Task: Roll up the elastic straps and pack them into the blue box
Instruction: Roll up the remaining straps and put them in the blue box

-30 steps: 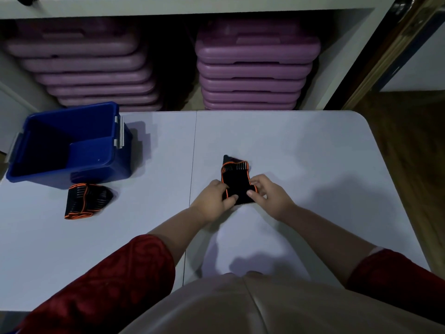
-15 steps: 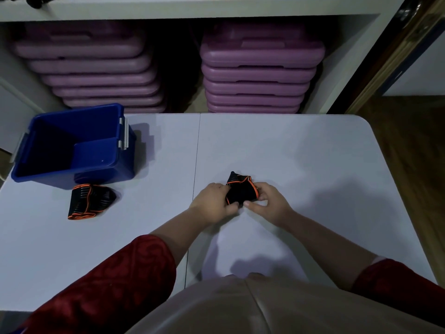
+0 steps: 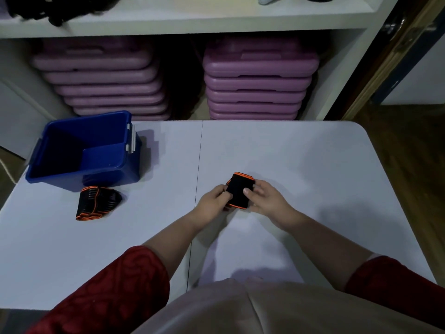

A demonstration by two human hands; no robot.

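Note:
A black elastic strap with orange edging (image 3: 238, 190), rolled into a compact bundle, sits at the middle of the white table. My left hand (image 3: 213, 201) grips its left side and my right hand (image 3: 263, 200) holds its right side, thumb on top. A second black-and-orange strap (image 3: 97, 202) lies loosely folded on the table at the left, just in front of the blue box (image 3: 113, 162). The box stands open at the table's far left corner; what I can see of its inside looks empty.
The white table (image 3: 301, 160) has a seam down its middle and a rounded far right corner. Behind it, stacks of purple plastic platforms (image 3: 258, 78) fill a white shelf unit. Wooden floor shows at the right.
The strap went from a long flat piece under my fingers to a short thick roll held between both hands. The view has tilted upward a little.

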